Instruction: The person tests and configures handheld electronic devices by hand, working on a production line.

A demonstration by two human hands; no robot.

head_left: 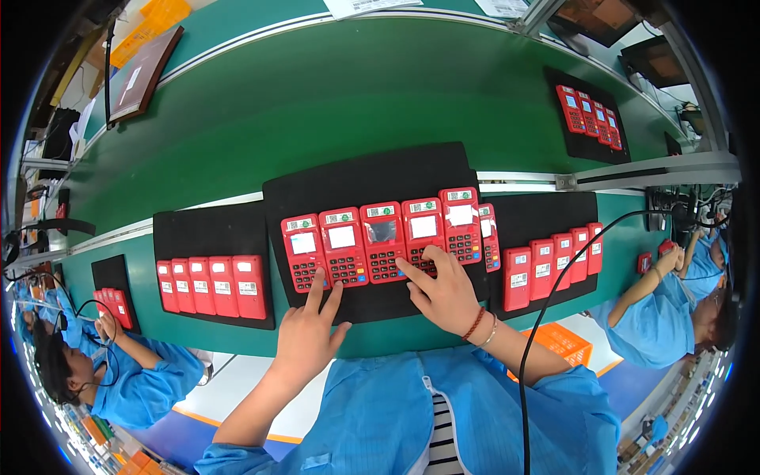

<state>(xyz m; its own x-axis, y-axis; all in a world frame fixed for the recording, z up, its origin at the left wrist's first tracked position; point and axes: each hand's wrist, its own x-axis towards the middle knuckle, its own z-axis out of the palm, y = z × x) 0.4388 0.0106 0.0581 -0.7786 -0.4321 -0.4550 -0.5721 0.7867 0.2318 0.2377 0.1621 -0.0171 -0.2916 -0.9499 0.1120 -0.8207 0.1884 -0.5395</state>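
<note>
A row of several red card payment terminals lies face up on a black mat (364, 178) in front of me. My left hand (309, 328) is open, holding nothing. Two of its outstretched fingers reach the keypads of the leftmost terminal (302, 243) and its neighbour (342, 237). My right hand (445, 293), also empty and open, has a fingertip at the keypad edge of the middle terminal (381, 231). Another finger lies over the lower keys of the terminal (423, 226) to its right. The middle terminal's screen looks dark grey; the screens beside it are bright white.
More red terminals (226, 287) lie back up on a mat at left, and others (541, 269) at right. A further group (587, 115) sits far right. A black cable (546, 309) arcs past my right arm. Co-workers (142, 380) sit on both sides. An orange crate (562, 344) stands below the table.
</note>
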